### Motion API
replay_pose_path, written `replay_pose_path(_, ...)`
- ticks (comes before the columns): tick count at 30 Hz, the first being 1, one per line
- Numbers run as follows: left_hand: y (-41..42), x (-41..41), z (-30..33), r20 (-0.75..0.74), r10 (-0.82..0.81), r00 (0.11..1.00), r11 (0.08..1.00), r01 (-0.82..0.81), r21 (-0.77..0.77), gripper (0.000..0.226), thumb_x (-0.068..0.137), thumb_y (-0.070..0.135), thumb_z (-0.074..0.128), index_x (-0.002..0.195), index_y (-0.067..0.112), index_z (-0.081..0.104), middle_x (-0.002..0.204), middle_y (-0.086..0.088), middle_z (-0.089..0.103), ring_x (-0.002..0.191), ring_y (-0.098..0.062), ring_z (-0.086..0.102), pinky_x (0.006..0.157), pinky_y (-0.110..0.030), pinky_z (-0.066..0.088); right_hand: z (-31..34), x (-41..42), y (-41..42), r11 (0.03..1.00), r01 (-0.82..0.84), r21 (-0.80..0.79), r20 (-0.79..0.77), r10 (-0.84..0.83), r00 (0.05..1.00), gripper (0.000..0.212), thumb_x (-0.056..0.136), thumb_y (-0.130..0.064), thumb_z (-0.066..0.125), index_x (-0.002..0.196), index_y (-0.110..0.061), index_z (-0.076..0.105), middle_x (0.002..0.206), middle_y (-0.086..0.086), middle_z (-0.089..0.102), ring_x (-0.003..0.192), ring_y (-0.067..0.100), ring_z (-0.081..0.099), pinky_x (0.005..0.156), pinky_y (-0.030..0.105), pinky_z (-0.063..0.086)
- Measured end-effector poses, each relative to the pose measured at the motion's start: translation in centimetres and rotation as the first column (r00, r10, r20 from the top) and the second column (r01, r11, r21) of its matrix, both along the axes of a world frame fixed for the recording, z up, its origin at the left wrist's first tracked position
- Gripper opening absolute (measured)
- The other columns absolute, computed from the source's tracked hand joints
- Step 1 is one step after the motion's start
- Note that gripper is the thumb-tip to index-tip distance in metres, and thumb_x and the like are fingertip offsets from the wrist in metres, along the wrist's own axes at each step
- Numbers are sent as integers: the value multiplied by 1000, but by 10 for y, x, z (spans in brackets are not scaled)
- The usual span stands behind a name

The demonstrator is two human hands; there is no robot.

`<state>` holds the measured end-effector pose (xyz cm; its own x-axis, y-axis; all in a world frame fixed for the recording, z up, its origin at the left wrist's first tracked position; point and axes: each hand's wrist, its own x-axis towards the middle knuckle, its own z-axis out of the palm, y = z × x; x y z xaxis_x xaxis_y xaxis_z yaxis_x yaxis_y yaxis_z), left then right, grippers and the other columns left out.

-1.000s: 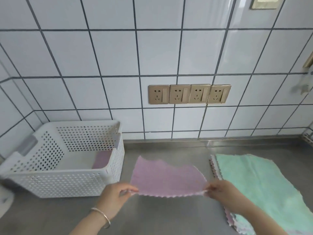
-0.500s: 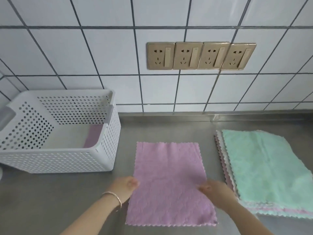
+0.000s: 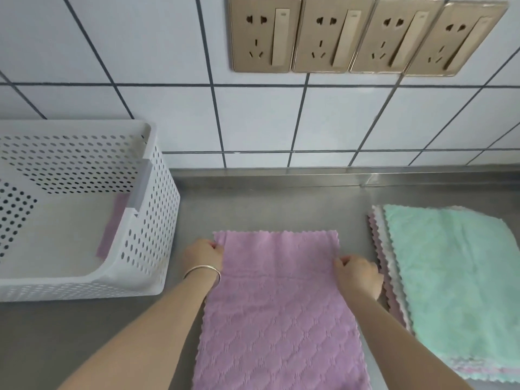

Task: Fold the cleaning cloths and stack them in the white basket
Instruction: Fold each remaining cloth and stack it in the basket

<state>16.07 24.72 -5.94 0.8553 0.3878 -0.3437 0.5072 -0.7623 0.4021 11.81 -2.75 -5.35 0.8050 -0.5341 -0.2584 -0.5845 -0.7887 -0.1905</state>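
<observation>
A purple cleaning cloth (image 3: 278,313) lies spread on the steel counter in front of me. My left hand (image 3: 204,256) pinches its far left corner and my right hand (image 3: 357,275) pinches its right edge near the far corner. A faint crease runs across the cloth between my hands. The white perforated basket (image 3: 149,220) stands at the left, with one folded purple cloth (image 3: 112,229) against its right wall. A pile of unfolded cloths (image 3: 455,280), mint green on top, lies to the right.
The steel counter (image 3: 267,204) meets a white tiled wall with a row of gold sockets (image 3: 365,35). Bare counter lies between the basket and the purple cloth.
The cloth went from being held up in the air to lying flat on the counter. My hands then moved from its near part to its far corners. The camera tilted down and closer.
</observation>
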Motion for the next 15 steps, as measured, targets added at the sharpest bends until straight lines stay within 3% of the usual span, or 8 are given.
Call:
replay_pose_path(5,10,1,-13,5,35,999,997,-36,69,30,91,32,47,93,9,67,88,-16,69,80,-32,63,61,-27,43,-8,0,-7,997,69,35,51,-70,996,27,91,-28,43,94,-14,66,94,9,67,99,28,52,80,34,39)
replay_pose_path(10,-1,-18,5,118,21,993,999,-25,34,14,91,24,48,92,11,50,68,-3,54,60,-23,50,51,-26,34,0,-3,1,988,128,84,204,-143,968,33,87,-27,58,112,-5,52,114,14,56,111,32,47,90,40,38)
replay_pose_path(13,-18,-60,12,192,-144,971,988,151,-23,7,88,20,51,87,18,45,70,1,53,63,-23,53,56,-28,40,1,-31,14,998,-24,56,368,2,930,30,81,-17,66,106,-4,55,103,13,58,97,33,51,81,41,40)
replay_pose_path(15,-24,-100,10,296,-375,879,922,387,20,7,82,21,49,87,24,46,71,7,52,63,-18,58,56,-26,43,-3,-63,26,971,-239,21,446,205,872,33,70,-9,75,99,-9,59,93,7,60,85,29,54,73,38,44)
